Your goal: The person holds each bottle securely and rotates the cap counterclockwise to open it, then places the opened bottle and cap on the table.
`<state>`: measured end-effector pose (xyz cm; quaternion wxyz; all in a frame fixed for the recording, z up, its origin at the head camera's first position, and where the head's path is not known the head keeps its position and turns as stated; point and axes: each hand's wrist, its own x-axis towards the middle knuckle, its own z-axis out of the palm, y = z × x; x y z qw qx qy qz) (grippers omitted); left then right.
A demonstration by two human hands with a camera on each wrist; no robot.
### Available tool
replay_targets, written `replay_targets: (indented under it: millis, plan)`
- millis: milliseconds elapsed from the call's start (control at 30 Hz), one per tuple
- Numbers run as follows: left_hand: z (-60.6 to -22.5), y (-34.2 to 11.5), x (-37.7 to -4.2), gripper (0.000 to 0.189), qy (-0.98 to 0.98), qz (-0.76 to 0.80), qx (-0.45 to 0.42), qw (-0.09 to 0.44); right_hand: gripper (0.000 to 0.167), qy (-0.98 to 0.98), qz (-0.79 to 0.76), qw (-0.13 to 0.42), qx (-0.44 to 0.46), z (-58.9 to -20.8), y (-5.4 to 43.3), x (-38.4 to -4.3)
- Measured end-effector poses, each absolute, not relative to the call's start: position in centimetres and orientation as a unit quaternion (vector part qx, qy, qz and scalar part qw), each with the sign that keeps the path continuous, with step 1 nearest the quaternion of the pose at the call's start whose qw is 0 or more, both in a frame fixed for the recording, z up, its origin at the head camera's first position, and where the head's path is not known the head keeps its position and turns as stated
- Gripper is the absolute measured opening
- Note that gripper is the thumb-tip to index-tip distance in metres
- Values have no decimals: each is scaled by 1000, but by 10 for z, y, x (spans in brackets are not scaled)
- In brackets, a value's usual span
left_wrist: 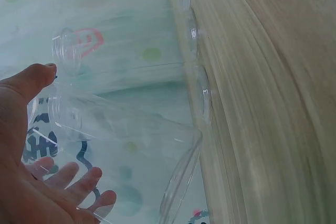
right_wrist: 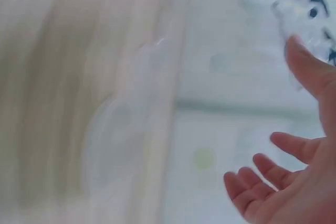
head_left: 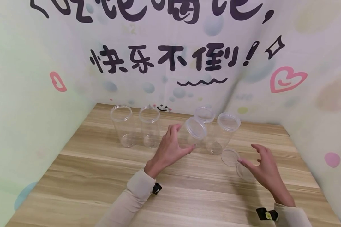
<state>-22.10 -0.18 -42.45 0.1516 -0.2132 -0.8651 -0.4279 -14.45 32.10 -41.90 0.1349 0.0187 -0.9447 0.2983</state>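
My left hand (head_left: 170, 148) holds a clear plastic jar (head_left: 196, 128) that leans over, its capped-looking top toward me. In the left wrist view this jar (left_wrist: 131, 121) slants, with fingers (left_wrist: 86, 182) showing behind it and the thumb near its upper end. My right hand (head_left: 262, 167) is spread above the table with nothing in its grasp, thumb and fingers apart. Beneath and beside it lie two flat clear round lids, a farther lid (head_left: 230, 157) and a nearer lid (head_left: 244, 172). In the right wrist view the lids are blurred.
Two upright clear jars, an outer jar (head_left: 122, 126) and an inner jar (head_left: 149, 127), stand left of the left hand. Behind the held jar are a back jar (head_left: 204, 115) and a right jar (head_left: 227, 130). A printed cloth (head_left: 164, 88) borders the wooden table (head_left: 187, 195).
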Motion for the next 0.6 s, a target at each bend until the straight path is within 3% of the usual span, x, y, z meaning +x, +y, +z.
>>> replay_targets:
  millis: [333, 600]
  plan:
    - [-419, 3, -218, 85, -879, -372, -242, 172, 52, -885, 381, 248, 97, -384, 267, -146]
    - [-420, 7, -211, 85, -879, -354, -258, 187, 47, -866, 420, 233, 137, -374, 241, -150]
